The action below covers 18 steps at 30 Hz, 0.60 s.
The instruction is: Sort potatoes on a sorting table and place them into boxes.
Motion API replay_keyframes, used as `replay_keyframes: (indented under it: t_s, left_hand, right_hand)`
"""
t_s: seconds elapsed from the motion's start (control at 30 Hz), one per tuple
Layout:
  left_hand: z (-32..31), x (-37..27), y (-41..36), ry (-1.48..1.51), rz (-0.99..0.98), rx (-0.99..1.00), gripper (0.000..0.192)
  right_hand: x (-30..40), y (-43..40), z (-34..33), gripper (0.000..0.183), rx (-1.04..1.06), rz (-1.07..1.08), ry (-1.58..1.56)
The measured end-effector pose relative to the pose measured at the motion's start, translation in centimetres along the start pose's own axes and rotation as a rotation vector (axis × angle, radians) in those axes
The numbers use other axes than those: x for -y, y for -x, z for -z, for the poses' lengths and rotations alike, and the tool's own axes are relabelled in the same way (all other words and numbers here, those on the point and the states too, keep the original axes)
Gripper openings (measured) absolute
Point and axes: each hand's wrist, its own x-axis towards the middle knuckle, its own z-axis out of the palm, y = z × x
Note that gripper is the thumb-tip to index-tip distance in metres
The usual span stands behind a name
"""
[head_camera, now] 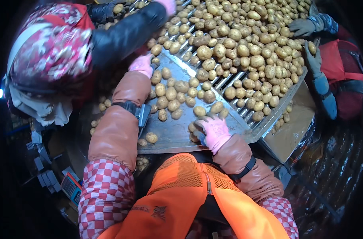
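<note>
My left hand, in a pink work glove with dark fingertips, reaches over the left edge of a metal tray. A potato shows at its fingertips; whether the hand grips it is hidden. Near the tray's front edge, my right hand, gloved alike, curls over two potatoes, with its thumb at their near side. Between my hands lies a loose cluster of potatoes of mixed sizes. A smaller pair of potatoes rests apart at the tray's front left.
Beyond the tray, a large potato heap covers a slatted metal grate. A co-worker leans in at left, one arm stretched over the potatoes. Another person's gloved hands work at right. A covered box stands beside the tray.
</note>
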Motion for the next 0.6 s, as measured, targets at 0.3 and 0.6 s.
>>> replay_keyframes:
  t_s: [0.3, 0.6]
  left_hand:
    - [4.6, -13.5, 13.7, 0.188, -0.744, -0.001, 0.045]
    - [-0.8, -14.4, 7.6, 0.09, -0.694, -0.156, 0.055]
  right_hand:
    - [-4.2, -1.1, 2.0, 0.072, -0.09, -0.343, -2.12]
    - [-9.1, -2.2, 5.2, 0.034, -0.304, -0.556, -1.694]
